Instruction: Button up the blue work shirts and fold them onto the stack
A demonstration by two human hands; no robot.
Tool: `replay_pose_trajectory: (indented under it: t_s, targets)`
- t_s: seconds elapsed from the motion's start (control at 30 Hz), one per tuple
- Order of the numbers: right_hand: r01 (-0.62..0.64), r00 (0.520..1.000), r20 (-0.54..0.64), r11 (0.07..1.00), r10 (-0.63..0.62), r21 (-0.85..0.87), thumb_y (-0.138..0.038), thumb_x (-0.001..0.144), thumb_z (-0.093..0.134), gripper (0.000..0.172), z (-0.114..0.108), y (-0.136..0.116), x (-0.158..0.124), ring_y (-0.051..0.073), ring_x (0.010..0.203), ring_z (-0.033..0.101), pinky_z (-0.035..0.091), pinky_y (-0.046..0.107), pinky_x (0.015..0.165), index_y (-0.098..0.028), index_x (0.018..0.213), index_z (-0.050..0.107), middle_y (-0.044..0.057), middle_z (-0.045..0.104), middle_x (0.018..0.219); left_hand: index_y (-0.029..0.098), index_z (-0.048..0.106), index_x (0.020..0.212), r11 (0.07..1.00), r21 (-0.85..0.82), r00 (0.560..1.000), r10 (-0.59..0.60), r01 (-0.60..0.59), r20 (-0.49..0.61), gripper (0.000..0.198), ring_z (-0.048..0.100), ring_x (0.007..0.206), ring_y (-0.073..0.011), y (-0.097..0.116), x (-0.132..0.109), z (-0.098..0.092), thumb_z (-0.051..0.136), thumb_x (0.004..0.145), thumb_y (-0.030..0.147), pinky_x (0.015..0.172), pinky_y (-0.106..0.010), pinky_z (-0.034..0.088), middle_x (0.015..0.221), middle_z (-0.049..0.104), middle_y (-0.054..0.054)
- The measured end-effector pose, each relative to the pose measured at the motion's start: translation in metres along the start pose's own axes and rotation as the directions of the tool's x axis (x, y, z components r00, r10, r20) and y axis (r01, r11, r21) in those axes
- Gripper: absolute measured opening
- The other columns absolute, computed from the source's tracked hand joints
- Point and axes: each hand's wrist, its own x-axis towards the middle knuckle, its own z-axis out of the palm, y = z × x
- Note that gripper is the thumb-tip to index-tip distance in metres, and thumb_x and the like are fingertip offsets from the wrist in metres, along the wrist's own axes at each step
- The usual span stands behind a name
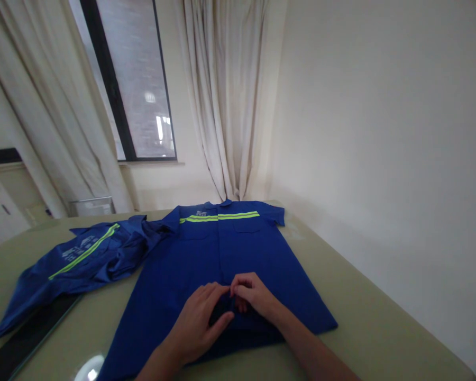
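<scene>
A blue short-sleeved shirt (190, 254) with a yellow-green stripe across its chest lies spread out on the table, collar at the far side. Over its lower front, near the centre line, are both hands. My left hand (202, 317) rests on the cloth with thumb and fingers apart. Close beside it, my right hand (252, 296) has its fingers curled and pressed together at the shirt front; whatever is between its fingertips is too small to make out. The fingertips of the two hands nearly meet.
A second blue garment (91, 254) lies crumpled on the left, partly over a dark flat panel (31, 338). A round white object (90, 369) is at the near edge. A wall (381, 159) borders the table (381, 317) on the right; curtains (226, 95) hang behind.
</scene>
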Motion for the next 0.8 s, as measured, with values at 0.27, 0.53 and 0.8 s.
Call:
replay_pose_trajectory:
  t_s: [0.27,0.53,0.8]
  targets:
    - [0.104,0.989,-0.108,0.992,-0.097,0.067,-0.056,0.082,0.071,0.038,-0.006,-0.011,-0.008,0.011,0.052,0.052,0.042,0.023,0.053,-0.018,0.078,0.065,-0.003,0.059,0.061,0.029,0.066,0.124,0.984,0.096,0.979,0.160,-0.149,-0.123,0.035,0.069,0.103,-0.0217,-0.004,0.000,0.009,0.055,0.094,0.016,0.095,-0.036,0.055,0.116,0.073,-0.006]
    - [0.321,0.945,0.011,0.917,-0.328,-0.238,-0.060,0.082,0.074,0.038,-0.011,-0.024,-0.016,0.014,0.082,0.057,0.046,0.028,0.075,-0.024,0.096,0.079,0.005,0.062,0.118,0.025,0.069,0.102,0.987,-0.158,0.939,-0.037,-0.019,-0.342,0.026,0.070,0.090,-0.0176,-0.002,0.003,0.017,0.054,0.088,0.008,0.083,-0.028,0.057,0.095,0.074,-0.002]
    - [0.386,0.915,0.021,0.861,-0.402,-0.333,-0.047,0.081,0.080,0.036,-0.006,-0.027,-0.025,0.018,0.086,0.061,0.047,0.030,0.078,-0.023,0.106,0.072,0.003,0.070,0.097,0.024,0.071,0.091,0.976,-0.215,0.869,-0.120,0.016,-0.480,0.012,0.068,0.089,-0.0209,0.007,0.004,0.017,0.064,0.086,0.016,0.079,-0.032,0.057,0.092,0.071,-0.004]
